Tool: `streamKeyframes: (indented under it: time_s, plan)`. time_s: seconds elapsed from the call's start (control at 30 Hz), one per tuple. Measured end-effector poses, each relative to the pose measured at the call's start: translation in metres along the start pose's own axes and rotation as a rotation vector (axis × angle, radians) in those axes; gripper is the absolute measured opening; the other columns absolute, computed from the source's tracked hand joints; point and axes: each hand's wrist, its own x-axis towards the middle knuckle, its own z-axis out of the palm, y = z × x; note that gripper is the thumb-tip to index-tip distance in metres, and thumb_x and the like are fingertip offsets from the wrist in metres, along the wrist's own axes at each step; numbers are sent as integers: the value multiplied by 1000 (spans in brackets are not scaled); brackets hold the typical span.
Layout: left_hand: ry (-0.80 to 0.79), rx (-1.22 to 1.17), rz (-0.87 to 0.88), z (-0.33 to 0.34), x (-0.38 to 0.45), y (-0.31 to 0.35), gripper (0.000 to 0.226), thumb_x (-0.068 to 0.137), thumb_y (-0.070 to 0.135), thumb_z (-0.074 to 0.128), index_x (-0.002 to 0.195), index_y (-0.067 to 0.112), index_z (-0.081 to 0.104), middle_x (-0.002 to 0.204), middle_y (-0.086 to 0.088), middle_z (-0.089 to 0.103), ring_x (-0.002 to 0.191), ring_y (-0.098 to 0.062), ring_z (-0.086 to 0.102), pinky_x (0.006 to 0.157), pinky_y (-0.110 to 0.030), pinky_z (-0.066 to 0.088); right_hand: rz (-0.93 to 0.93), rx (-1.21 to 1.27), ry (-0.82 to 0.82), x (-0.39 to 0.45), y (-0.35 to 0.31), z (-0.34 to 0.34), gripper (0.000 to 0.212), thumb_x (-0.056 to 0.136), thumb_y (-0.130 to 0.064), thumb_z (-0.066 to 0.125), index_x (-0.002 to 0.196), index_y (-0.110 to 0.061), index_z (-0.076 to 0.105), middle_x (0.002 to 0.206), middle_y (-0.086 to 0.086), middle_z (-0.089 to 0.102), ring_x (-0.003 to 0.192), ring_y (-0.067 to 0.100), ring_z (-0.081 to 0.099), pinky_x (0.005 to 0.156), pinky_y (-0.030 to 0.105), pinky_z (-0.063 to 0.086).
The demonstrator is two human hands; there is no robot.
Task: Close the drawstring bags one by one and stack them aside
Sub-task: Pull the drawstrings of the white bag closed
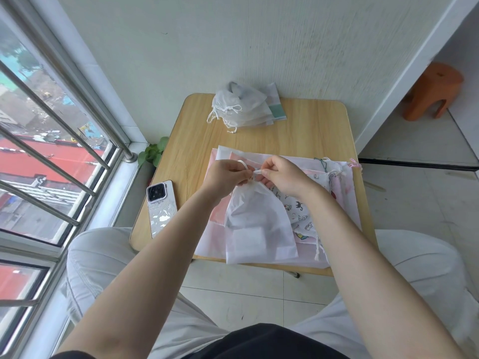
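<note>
Small wooden desk (305, 130) sits against the wall by the window, close between the person's knees so both hands reach everything without leaning. Near half of it carries the pile of flat bags (324, 193), pink and printed ones overlapping, mouths mostly toward the right edge; likely the ones still to close, kept nearest for grabbing. Far edge holds the finished stack (243, 110): white bags with tied cords, piled well apart from the work area so done and undone don't mix. White bag (255, 218) in hand lies on top of the pile, mouth away from the person, neck gathered narrow, so cinching looks nearly done. Phone (161, 211) lies at the left edge, clear of the bags. Left hand (225, 177) pinches the cord loop (243, 164) at the bag's neck, right hand (280, 177) pinches the cord end just beside it, fingers curled; probably pulling apart or knotting. Next: move it to the far stack.
</note>
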Motion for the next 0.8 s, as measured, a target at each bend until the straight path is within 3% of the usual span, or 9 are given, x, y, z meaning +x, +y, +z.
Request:
streamKeyframes:
  time_s: [0.1,0.2,0.3,0.4,0.53,0.67,0.8]
  plan:
    - [-17,-6,11,0,-1,2,7,82,3,73,81,-4,72,61,11,67,56,-2,55,57,-13,45,-14,-16,6,-2,1,-2,12,92,-23,62,99,-18,54,104,1,65,91,16,63,90,40,52]
    - [-47,-59,5,0,-2,2,12,80,2,76,84,4,65,65,3,67,54,-2,58,57,-13,46,-84,-21,2,-2,-1,-1,25,77,-24,74,92,-28,55,107,-5,67,98,12,62,88,32,49]
    - [-33,-67,-17,0,-1,3,17,79,6,79,84,9,64,69,0,67,55,-1,60,59,-13,49,-119,-66,22,-2,-3,2,20,77,-7,72,84,-20,59,87,0,69,77,11,62,77,29,50]
    - [-24,-58,-37,0,-1,2,12,80,11,79,86,5,71,69,0,67,56,-2,60,63,-14,52,-151,-194,83,-2,-8,4,17,77,-5,74,80,-16,63,74,2,69,64,9,58,65,24,47]
    - [-51,-41,-86,-2,-1,0,11,78,17,81,84,9,77,75,0,71,69,-10,60,69,-20,52,-173,-269,176,-1,-8,6,13,79,-7,73,79,-17,65,72,1,70,68,13,64,61,23,46]
    - [-70,78,-108,-1,-5,3,21,71,31,86,85,17,79,80,2,72,69,-4,59,57,-10,45,-169,-272,201,-1,-6,7,9,82,-11,73,85,-18,68,77,-2,72,73,11,67,68,24,51]
    - [-54,219,-24,5,-4,3,19,72,40,83,71,21,77,73,-5,67,68,-13,52,65,-31,41,-174,-317,212,-1,-8,8,9,83,-11,72,90,-16,73,81,-1,71,79,15,67,73,26,51]
